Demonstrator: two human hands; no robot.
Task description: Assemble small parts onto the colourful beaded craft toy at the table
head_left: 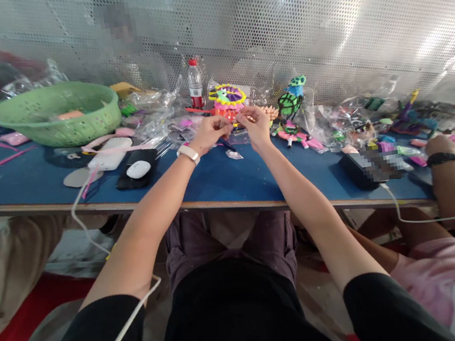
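My left hand (210, 133), with a pale band on its wrist, is closed in a pinch over the blue table. Close beside it my right hand (256, 122) also pinches, thumb against fingers. Whatever is between the fingertips is too small to make out. Just behind both hands stands a bright clay figure (228, 96) with a yellow-edged purple disc and a pink and orange lower part, partly hidden by the fingers. A dark, thin stick-like thing (229, 146) shows below my left hand, near a small clear plastic piece (234, 154).
Left are a green basket (61, 130), a white power bank (110, 154) with a cable, and a white case (138, 169). A red-capped bottle (196, 86) stands behind. Right are clay figures (290, 104), plastic bags, a black box (361, 169) and another person's hands (442, 148).
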